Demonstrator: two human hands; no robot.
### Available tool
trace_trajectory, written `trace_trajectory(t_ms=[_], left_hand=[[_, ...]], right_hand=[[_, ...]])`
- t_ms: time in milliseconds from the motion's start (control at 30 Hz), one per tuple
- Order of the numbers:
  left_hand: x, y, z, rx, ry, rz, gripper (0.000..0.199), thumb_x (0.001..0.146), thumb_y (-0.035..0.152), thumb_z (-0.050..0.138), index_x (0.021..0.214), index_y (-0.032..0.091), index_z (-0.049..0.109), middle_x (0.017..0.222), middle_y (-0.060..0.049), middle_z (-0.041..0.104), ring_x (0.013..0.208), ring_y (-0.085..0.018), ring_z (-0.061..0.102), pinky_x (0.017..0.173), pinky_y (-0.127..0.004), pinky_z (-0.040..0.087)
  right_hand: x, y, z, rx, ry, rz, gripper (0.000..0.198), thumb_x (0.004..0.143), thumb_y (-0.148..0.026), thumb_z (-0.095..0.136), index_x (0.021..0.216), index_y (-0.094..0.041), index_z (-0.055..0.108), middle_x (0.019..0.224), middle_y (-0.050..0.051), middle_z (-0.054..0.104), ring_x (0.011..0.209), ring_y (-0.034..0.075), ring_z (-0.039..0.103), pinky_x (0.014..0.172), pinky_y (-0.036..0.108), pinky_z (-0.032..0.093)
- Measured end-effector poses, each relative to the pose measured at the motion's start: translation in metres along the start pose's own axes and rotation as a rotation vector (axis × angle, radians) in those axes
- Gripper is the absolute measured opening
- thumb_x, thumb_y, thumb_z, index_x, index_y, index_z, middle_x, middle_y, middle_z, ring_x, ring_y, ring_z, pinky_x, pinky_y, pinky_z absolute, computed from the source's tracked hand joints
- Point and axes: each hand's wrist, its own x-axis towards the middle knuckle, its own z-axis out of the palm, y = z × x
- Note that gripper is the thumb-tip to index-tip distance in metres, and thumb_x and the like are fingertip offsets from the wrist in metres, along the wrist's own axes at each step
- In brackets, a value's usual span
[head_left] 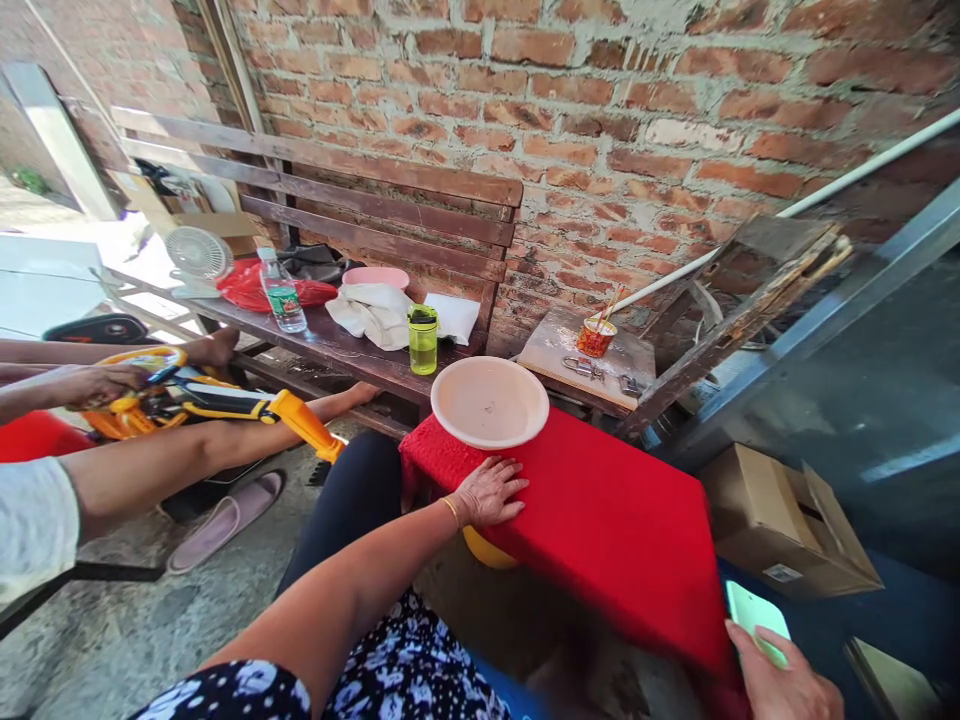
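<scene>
My left hand (491,490) lies flat with fingers spread on the near edge of a red tablecloth (615,510). Just beyond its fingertips, a pale pink plastic basin (491,400) stands on the cloth, with a few dark specks or marks at its bottom. At the lower right, past the cloth's right corner, my right hand (787,670) grips a mint-green smartphone (757,615). Part of the right hand is cut off by the frame's lower edge.
A wooden bench (352,345) along the brick wall bears a water bottle (282,295), a green cup (423,340) and bags. A small table (555,350) holds a paper cup (596,337). A cardboard box (780,520) stands right. Another person's hand (112,385) is at left.
</scene>
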Motion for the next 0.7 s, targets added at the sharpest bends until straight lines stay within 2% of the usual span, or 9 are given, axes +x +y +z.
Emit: trace_trajectory(t_ms=[100, 267, 400, 500, 600, 700], left_hand=[[0.000, 0.000, 0.000, 0.002, -0.012, -0.002, 0.047, 0.094, 0.052, 0.055, 0.133, 0.026, 0.061, 0.146, -0.008, 0.054, 0.138, -0.026, 0.045, 0.117, -0.044, 0.029], [0.000, -0.001, 0.001, 0.013, -0.020, -0.010, 0.047, 0.094, 0.052, 0.055, 0.133, 0.026, 0.061, 0.146, -0.008, 0.053, 0.138, -0.026, 0.045, 0.117, -0.043, 0.030], [0.000, 0.000, -0.002, 0.017, -0.018, -0.004, 0.047, 0.094, 0.052, 0.056, 0.132, 0.026, 0.062, 0.145, -0.008, 0.055, 0.137, -0.027, 0.046, 0.116, -0.045, 0.031], [0.000, 0.001, -0.004, 0.018, -0.012, 0.008, 0.048, 0.093, 0.052, 0.057, 0.133, 0.026, 0.062, 0.145, -0.008, 0.055, 0.136, -0.028, 0.047, 0.116, -0.045, 0.033], [0.000, 0.001, -0.004, 0.020, -0.008, 0.003, 0.048, 0.092, 0.052, 0.058, 0.133, 0.027, 0.062, 0.145, -0.008, 0.055, 0.136, -0.027, 0.047, 0.115, -0.045, 0.034], [0.001, 0.001, -0.002, 0.027, -0.003, -0.006, 0.048, 0.092, 0.053, 0.057, 0.132, 0.027, 0.062, 0.144, -0.007, 0.056, 0.136, -0.026, 0.048, 0.115, -0.044, 0.034]], right_hand=[[-0.009, -0.015, 0.003, 0.040, -0.032, 0.011, 0.041, 0.066, -0.071, 0.057, 0.087, -0.038, 0.070, 0.066, 0.006, 0.049, 0.068, 0.037, 0.061, 0.064, 0.050, 0.046], [-0.053, -0.080, 0.032, 0.333, -0.140, -0.347, 0.061, 0.064, -0.076, 0.058, 0.092, -0.024, 0.074, 0.091, 0.009, 0.062, 0.089, 0.032, 0.063, 0.084, 0.047, 0.050], [-0.102, -0.126, 0.062, 0.485, -0.318, -0.680, 0.049, 0.070, -0.069, 0.061, 0.087, -0.024, 0.073, 0.093, 0.008, 0.064, 0.090, 0.027, 0.063, 0.086, 0.040, 0.051], [-0.123, -0.142, 0.074, 0.481, -0.427, -0.826, 0.041, 0.075, -0.066, 0.062, 0.085, -0.027, 0.072, 0.090, 0.006, 0.065, 0.086, 0.025, 0.063, 0.082, 0.040, 0.053], [-0.114, -0.137, 0.075, 0.494, -0.394, -0.804, 0.049, 0.072, -0.074, 0.060, 0.083, -0.027, 0.072, 0.089, 0.007, 0.066, 0.087, 0.027, 0.064, 0.083, 0.043, 0.053], [-0.078, -0.108, 0.065, 0.443, -0.325, -0.634, 0.063, 0.062, -0.083, 0.059, 0.084, -0.026, 0.073, 0.089, 0.009, 0.067, 0.086, 0.030, 0.066, 0.084, 0.046, 0.053]])
